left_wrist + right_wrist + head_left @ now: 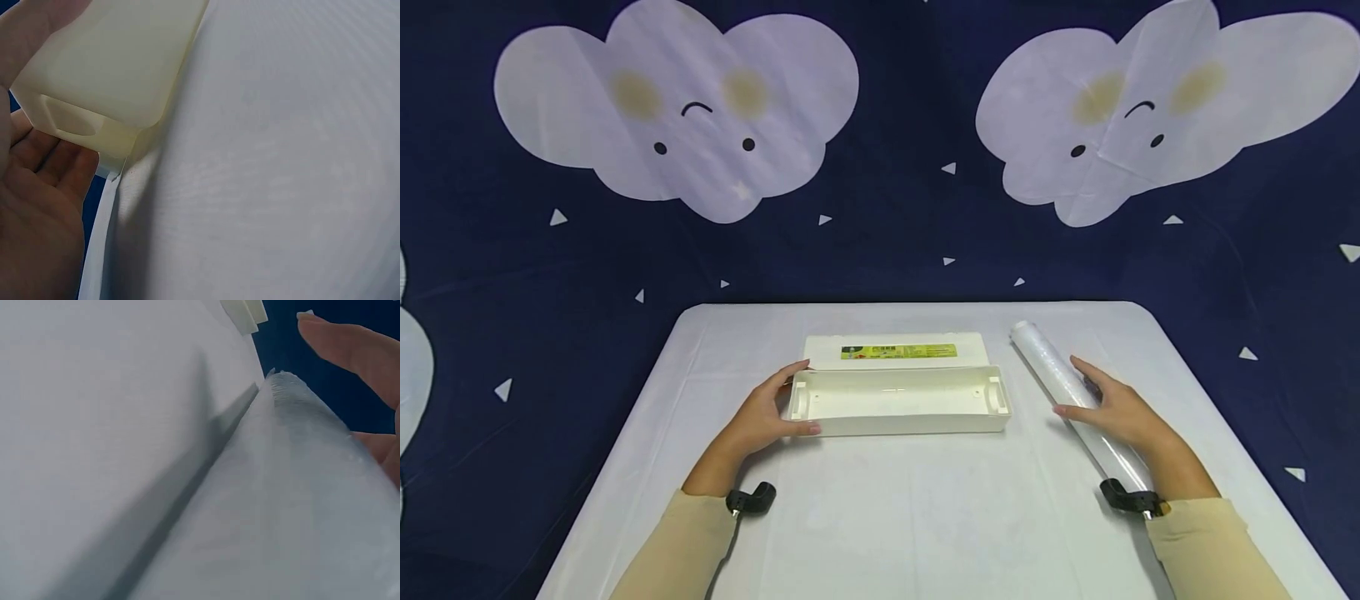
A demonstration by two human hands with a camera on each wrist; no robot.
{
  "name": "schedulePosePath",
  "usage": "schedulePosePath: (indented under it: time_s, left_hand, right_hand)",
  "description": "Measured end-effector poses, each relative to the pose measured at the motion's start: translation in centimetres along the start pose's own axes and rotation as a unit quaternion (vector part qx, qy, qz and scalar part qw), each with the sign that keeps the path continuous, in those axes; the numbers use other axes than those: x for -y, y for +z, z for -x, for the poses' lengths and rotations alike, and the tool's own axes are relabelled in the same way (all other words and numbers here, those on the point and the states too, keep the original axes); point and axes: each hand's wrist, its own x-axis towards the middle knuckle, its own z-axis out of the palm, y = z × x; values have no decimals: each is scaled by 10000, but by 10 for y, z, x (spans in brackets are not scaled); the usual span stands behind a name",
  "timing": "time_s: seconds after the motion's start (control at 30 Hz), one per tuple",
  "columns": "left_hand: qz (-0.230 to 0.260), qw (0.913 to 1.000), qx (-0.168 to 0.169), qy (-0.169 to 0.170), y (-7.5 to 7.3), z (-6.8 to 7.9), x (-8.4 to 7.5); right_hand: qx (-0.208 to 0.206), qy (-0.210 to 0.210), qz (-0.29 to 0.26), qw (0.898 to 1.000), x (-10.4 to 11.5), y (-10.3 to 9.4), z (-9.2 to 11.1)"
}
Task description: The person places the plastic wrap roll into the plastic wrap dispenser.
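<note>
A long white cling film dispenser box [895, 424] lies on the table with its lid [895, 340] folded back, showing a yellow-green label. Its trough holds nothing, and a holder shows at each end. My left hand [766, 415] grips the box's left end, thumb along the front wall and fingers behind. In the left wrist view the box's end [106, 81] sits between thumb and fingers. To the right, a roll of cling film [1052, 367] lies slanted on the table. Over it is my right hand [1116, 410], thumb and fingers spread. The right wrist view shows the thumb apart from the roll [269, 506].
A white cloth covers the table [910, 517]. Behind it hangs a dark blue backdrop [910, 233] with printed clouds and small triangles. A black wrist camera [752, 498] is worn on the left wrist, and another camera [1131, 498] on the right.
</note>
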Motion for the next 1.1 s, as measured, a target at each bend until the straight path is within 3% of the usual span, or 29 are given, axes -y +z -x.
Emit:
schedulePosePath:
  time_s: [0.27, 1.1]
  left_hand:
    - [-48, 10000, -21, -64, 1, 0, -2]
    - [163, 9998, -49, -123, 3, 1, -1]
  right_hand:
    - [39, -214, -344, 9992, -12, 4, 2]
    - [91, -394, -991, 9943, -18, 6, 13]
